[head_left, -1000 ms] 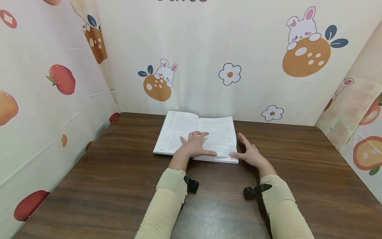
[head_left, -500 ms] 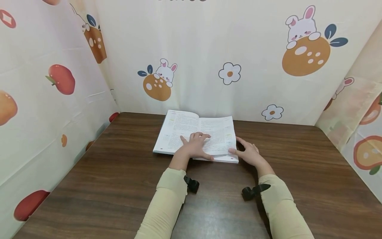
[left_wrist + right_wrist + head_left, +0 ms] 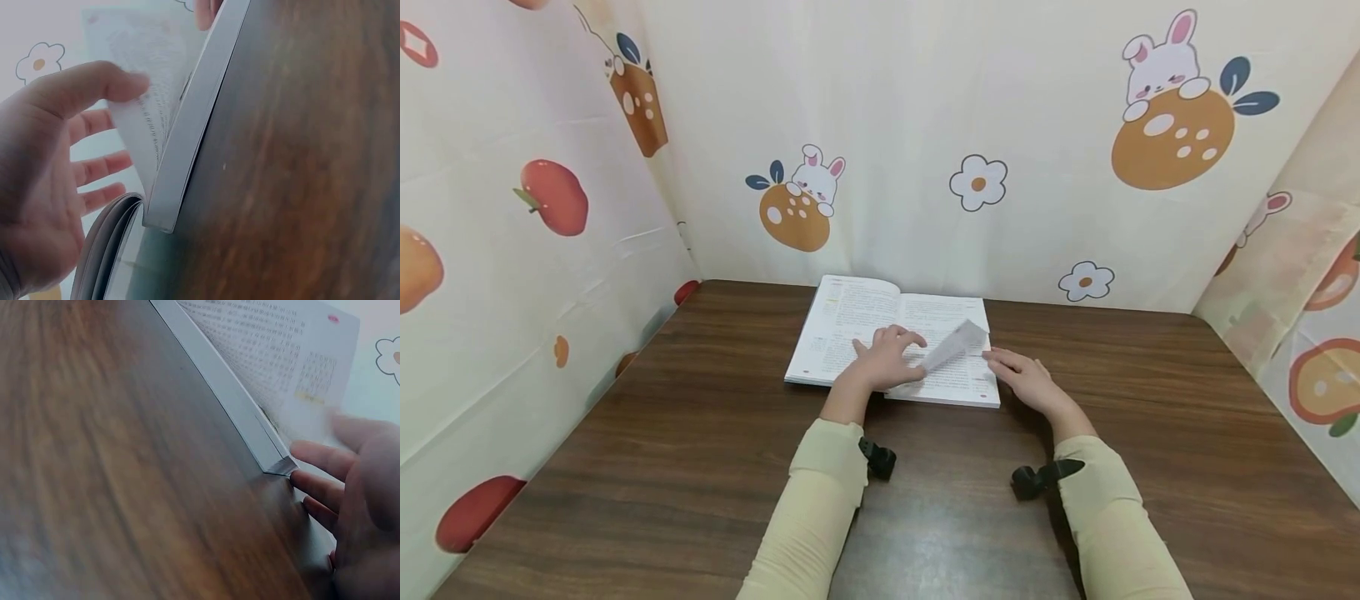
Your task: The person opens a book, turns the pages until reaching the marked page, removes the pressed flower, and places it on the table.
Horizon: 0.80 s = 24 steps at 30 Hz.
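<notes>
An open book [image 3: 865,308] with printed white pages lies on the table near the back curtain. One loose page [image 3: 961,340] on its right side stands lifted and curls over toward the left. My left hand [image 3: 883,360] is over the middle of the book with its fingers spread. In the left wrist view its thumb [image 3: 128,86] touches the lifted page, while the other fingertips are near or behind it. My right hand [image 3: 1026,382] is at the book's right edge; in the right wrist view its extended fingers [image 3: 322,462] touch the corner of the page block.
The book rests on a dark wooden table [image 3: 700,467]. A pale curtain [image 3: 895,125] printed with rabbits, fruit and flowers hangs along the back, with similar cloth at both sides. Each wrist carries a small black camera [image 3: 877,458] on a strap.
The right-hand page has risen off the book and folded leftward. My left thumb has drawn inward against it. My right thumb has come away from the page.
</notes>
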### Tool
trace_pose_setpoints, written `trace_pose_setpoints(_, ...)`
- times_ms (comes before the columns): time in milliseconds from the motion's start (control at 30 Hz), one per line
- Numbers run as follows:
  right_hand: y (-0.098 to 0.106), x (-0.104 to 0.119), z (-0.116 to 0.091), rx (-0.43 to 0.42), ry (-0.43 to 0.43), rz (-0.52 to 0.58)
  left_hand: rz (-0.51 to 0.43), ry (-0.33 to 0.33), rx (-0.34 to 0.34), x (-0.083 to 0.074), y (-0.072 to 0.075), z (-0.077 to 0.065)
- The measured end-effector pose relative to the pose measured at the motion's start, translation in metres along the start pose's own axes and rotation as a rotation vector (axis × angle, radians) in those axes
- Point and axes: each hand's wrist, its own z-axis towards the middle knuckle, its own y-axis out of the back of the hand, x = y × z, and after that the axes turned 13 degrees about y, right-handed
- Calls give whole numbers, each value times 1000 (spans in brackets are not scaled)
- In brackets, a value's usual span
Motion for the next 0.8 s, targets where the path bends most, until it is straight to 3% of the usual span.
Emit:
trace_pose_setpoints(133,-1,-4,-1,4,43,-8,-81,90,-95,-3,5,0)
trace_pose_setpoints(267,-1,-5,-1,7,49,-4,-257,197,-238,-1,11,0)
trace_pose_setpoints(500,0,-5,-1,15,38,-7,-592,262,-420,14,30,-2)
trace_pose_setpoints(633,0,-5,-1,13,31,-5,-675,275,-422,28,42,-5)
trace_pose_setpoints(800,0,-5,-1,13,30,-2,-653,268,-324,49,54,-11)
